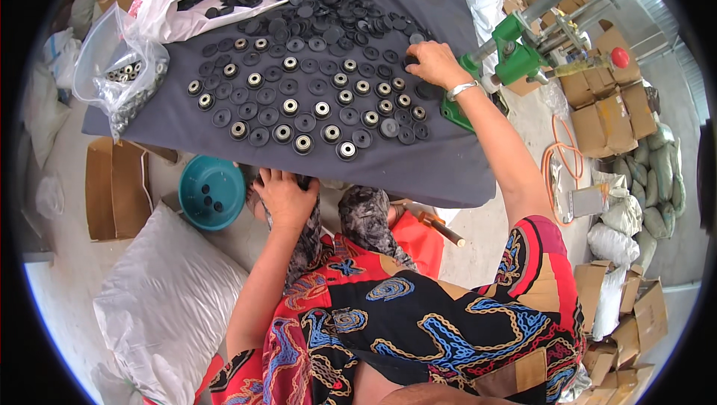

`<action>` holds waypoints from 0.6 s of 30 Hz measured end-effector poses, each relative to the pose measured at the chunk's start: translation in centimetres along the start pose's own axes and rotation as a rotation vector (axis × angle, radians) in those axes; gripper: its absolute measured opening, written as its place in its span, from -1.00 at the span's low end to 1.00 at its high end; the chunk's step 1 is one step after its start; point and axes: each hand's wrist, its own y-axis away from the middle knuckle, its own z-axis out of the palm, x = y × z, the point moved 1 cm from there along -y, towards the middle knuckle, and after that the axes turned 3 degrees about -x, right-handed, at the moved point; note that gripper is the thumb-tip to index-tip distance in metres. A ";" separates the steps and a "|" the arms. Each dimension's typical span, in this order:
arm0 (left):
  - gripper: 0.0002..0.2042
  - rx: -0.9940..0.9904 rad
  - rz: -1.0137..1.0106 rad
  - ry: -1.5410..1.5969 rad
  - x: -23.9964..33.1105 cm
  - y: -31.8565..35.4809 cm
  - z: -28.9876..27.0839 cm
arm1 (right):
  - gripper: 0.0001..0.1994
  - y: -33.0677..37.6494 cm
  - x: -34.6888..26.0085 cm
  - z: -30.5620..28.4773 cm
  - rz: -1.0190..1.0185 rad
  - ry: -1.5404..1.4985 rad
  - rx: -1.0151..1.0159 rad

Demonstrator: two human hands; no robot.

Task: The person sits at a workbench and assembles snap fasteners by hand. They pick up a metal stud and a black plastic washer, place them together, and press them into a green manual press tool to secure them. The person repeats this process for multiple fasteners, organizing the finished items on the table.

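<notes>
Many round black plastic discs (pixel 287 86) are spread over the dark grey cloth on the table (pixel 433 170). Metal ball bearings (pixel 322 109) sit in the middle of several of them. My right hand (pixel 439 65) is at the right side of the table, fingers curled in a pinch beside the discs and close to the green press (pixel 515 50). What lies between those fingertips is hidden. Below the table's near edge, my left hand (pixel 285 197) rests over my knee, its fingers stretched out; a dark patch by the thumb is unclear.
A clear plastic bag (pixel 97 54) of bearings lies at the table's left. Behind the discs is an opened white sack (pixel 160 20). A teal basin (pixel 196 211) with a few discs stands below, near a bulging white sack (pixel 160 293). Cardboard boxes (pixel 609 125) are piled at the right.
</notes>
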 end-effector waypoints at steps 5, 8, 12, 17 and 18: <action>-0.37 0.009 0.007 -0.006 0.0 -0.2 0.1 | -0.73 -1.8 -1.4 -0.4 -0.089 0.067 0.094; -0.36 -0.008 -0.011 0.006 -0.1 -0.1 0.2 | -0.65 -3.1 -3.3 -0.8 -0.047 0.127 -0.194; -0.36 -0.008 0.006 0.008 -0.3 -0.1 0.3 | -0.66 -3.9 -2.2 0.5 -0.082 0.076 -0.130; -0.43 0.109 0.060 0.031 0.0 -0.1 0.2 | -0.67 -4.2 -1.5 1.2 -0.035 -0.376 0.174; -0.43 0.117 0.065 0.039 -0.1 -0.2 0.3 | -0.67 -4.2 -1.3 1.6 -0.009 -0.392 0.161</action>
